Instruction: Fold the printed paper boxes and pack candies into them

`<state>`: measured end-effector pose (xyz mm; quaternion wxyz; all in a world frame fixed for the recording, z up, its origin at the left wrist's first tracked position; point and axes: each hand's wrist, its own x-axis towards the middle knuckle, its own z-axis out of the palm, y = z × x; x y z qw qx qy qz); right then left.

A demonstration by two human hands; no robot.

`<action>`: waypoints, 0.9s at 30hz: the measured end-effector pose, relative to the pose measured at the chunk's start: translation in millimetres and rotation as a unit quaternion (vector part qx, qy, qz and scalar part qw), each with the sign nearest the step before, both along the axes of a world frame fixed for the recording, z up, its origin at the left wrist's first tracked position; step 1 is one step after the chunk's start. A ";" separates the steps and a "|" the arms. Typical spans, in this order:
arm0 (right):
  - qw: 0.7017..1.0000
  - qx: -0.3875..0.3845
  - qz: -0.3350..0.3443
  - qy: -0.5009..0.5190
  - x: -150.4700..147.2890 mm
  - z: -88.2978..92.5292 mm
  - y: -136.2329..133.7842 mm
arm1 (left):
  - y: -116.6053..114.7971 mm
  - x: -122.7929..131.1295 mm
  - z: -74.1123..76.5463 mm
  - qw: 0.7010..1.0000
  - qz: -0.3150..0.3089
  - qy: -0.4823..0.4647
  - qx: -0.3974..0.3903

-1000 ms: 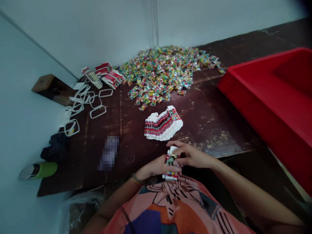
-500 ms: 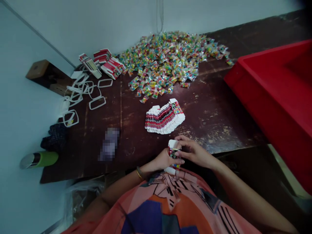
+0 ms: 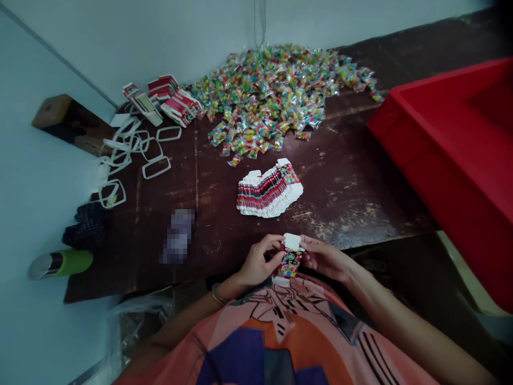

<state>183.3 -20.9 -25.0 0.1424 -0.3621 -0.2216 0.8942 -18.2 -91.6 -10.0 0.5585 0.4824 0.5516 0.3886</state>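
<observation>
Close to my body, between both hands, is a small printed carton (image 3: 290, 261), red with colourful pictures and white flaps at its top and bottom ends. My left hand (image 3: 260, 260) pinches its left edge between thumb and fingers. On the other side, my right hand (image 3: 324, 258) grips the upper right edge near the top flap; some of its fingers are hidden behind the carton. Just beyond my hands lies a fanned row of flat, overlapping cartons (image 3: 268, 192) on the dark wooden table (image 3: 224, 235).
Against the wall is a heap of small clear candy packets (image 3: 276, 96). To its left are bundled cartons (image 3: 182, 107), white bands (image 3: 156, 167) and a wooden block (image 3: 72, 120). A green bottle (image 3: 72, 262) and dark cloth (image 3: 85, 224) lie at left. A red bin (image 3: 425, 160) stands right.
My left hand has shifted from the carton's front to its left edge, and my right hand to its right edge. More of the printed front now shows. The view has shifted slightly.
</observation>
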 end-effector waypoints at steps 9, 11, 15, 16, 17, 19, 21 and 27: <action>0.999 -0.007 -0.035 0.016 -4.3 4.4 -6.1 | -2.1 0.8 6.9 0.999 0.006 0.025 0.039; 1.000 0.005 -0.001 0.012 -8.6 5.9 -3.7 | -2.1 3.3 12.2 0.999 0.003 0.008 0.036; 0.991 0.067 0.113 -0.017 -16.0 18.5 11.5 | 0.9 11.4 17.4 0.989 0.061 -0.107 -0.075; 0.985 0.110 0.132 -0.030 -17.6 22.9 14.7 | 2.6 13.2 16.5 0.977 0.079 -0.159 -0.121; 0.974 0.170 0.143 -0.042 -19.2 27.2 16.8 | 4.6 14.7 14.8 0.958 0.092 -0.214 -0.168; 0.940 0.303 0.145 -0.065 -22.4 34.0 18.0 | 8.6 16.4 10.0 0.914 0.105 -0.307 -0.242; 0.912 0.377 0.139 -0.084 -25.7 36.4 16.5 | 11.3 16.6 5.1 0.885 0.101 -0.362 -0.277; 0.911 0.365 0.169 -0.088 -29.3 25.8 15.8 | 4.4 10.3 -5.4 0.853 0.046 -0.441 -0.275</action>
